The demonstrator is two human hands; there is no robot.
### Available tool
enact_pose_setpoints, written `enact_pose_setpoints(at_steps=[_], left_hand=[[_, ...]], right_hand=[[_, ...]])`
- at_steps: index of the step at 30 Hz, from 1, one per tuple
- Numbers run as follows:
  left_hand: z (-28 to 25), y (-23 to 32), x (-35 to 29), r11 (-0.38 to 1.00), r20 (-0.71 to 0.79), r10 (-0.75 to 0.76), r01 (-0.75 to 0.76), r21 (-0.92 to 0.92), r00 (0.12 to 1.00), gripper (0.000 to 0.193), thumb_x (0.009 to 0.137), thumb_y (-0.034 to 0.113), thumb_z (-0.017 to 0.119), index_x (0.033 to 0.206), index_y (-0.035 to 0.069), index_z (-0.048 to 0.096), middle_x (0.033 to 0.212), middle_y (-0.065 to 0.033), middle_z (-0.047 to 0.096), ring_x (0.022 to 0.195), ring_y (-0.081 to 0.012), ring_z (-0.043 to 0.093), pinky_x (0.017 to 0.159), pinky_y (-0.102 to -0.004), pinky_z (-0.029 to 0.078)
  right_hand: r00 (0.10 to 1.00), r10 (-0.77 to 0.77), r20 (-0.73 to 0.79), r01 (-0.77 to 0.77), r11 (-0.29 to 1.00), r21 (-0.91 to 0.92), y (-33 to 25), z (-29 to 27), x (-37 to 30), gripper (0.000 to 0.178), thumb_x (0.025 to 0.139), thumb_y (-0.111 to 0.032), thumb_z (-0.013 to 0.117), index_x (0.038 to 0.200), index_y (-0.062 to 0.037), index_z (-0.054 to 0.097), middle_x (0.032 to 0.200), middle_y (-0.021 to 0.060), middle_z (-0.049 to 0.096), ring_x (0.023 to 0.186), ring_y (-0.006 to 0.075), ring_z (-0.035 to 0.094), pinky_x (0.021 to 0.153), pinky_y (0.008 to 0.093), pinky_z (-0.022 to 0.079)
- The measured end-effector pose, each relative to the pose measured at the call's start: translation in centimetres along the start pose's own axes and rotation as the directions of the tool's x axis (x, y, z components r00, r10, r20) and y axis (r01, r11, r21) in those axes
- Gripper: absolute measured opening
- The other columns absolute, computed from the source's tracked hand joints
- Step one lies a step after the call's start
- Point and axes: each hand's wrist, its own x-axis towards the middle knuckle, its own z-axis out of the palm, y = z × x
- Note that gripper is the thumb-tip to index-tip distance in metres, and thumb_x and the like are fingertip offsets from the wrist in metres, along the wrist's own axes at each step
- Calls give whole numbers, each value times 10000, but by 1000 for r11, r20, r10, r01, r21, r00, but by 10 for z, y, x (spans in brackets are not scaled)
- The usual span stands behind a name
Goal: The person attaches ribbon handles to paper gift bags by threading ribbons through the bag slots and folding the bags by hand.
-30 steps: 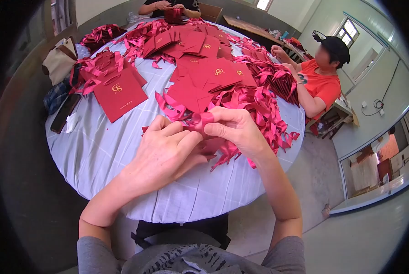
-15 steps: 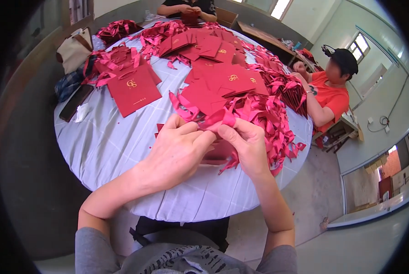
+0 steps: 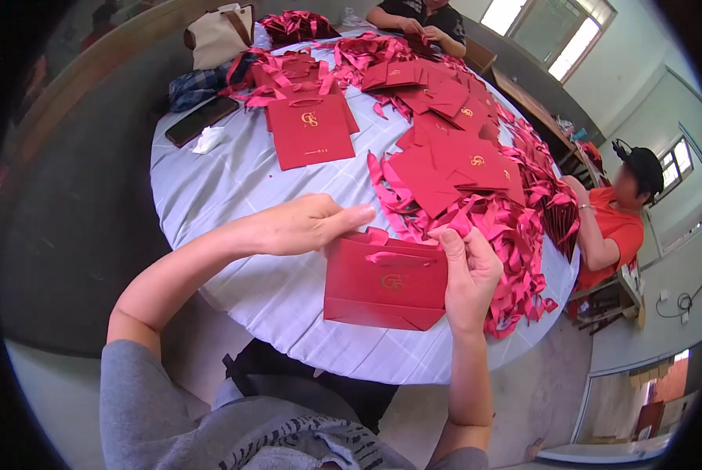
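Between the right hand (image 3: 470, 265), thumb and fingers pinching a narrow, glossy pink ribbon (image 3: 380, 257), and the left hand (image 3: 308, 223), whose grip I cannot tell, is a small red paper bag (image 3: 359, 282) — gentle, even tension should spare it creases.

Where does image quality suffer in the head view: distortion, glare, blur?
Head view: corners fall to black, straight edges bow near the rim; head view: far window glares white; head view: held red paper gift bag fairly sharp, its gold emblem dim.
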Motion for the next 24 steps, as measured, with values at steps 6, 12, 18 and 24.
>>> enact_pose_setpoints(at_steps=[6, 12, 18, 24], left_hand=[[9, 18, 14, 878, 63, 165, -117, -464, 984, 314, 921, 278, 598, 967, -18, 691, 827, -14, 672, 724, -43, 540, 691, -233, 455], [41, 2, 31, 836, -295, 255, -363, -412, 921, 249, 936, 141, 566, 733, 2, 525, 641, 69, 429, 622, -16, 384, 541, -229, 348], [51, -4, 30, 763, -359, 230, -397, -510, 904, 219, 957, 162, 536, 799, 10, 545, 683, 62, 469, 644, -15, 402, 565, -220, 362], [37, -10, 17, 860, -275, 121, -238, -451, 954, 225, 946, 161, 541, 781, 13, 580, 684, 57, 521, 645, -15, 449, 584, -203, 387]], right_hand=[[1000, -2, 10, 3, 999, -43, 2, -3, 0, 147, 927, -104, 589, 883, 24, 645, 793, 24, 646, 726, 59, 574, 676, 194, 446], [998, -69, -10, 68, 993, -95, 6, 0, -6, 135, 921, -80, 590, 877, 32, 650, 786, 27, 644, 714, 65, 571, 682, 205, 445], [990, -135, -28, 131, 983, -128, 13, 2, -11, 112, 917, -65, 592, 914, 32, 648, 721, 15, 615, 670, 50, 542, 619, 198, 429], [998, 37, 60, -41, 997, 61, 14, 14, -13, 286, 938, -47, 540, 1210, 28, 498, 756, 5, 600, 690, 48, 553, 617, 182, 423]])
